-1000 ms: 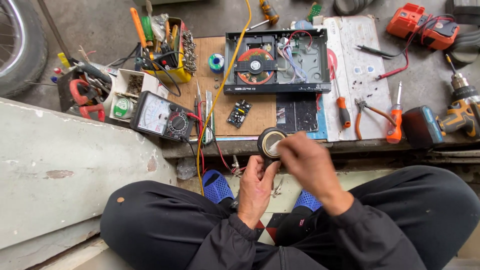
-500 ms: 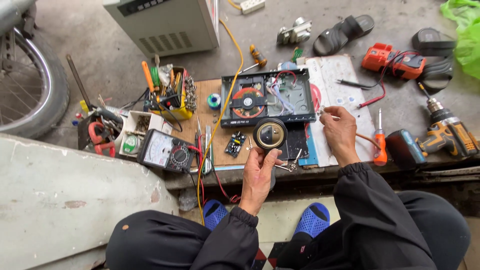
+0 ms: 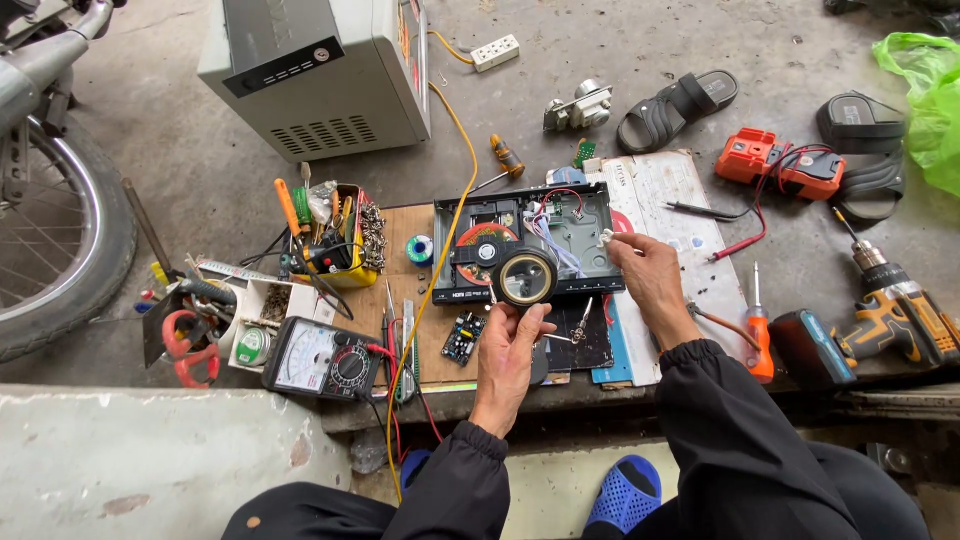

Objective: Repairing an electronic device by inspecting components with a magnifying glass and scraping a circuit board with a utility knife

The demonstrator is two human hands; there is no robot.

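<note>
Holding tape roll (image 3: 526,278) up, left hand (image 3: 510,350); right hand (image 3: 648,275) extended over disc player (image 3: 580,235).

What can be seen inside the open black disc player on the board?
Inside the disc player show a red disc, white and red wires and grey metal. The roll of tape in the left hand covers its front middle; the right hand hides its right corner.

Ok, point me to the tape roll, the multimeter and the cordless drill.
tape roll (image 3: 526,277), head view, on its dark outer ring, held by the left hand (image 3: 508,355).
multimeter (image 3: 322,358), head view, on its white dial face.
cordless drill (image 3: 897,312), head view, on its yellow and black body.
</note>
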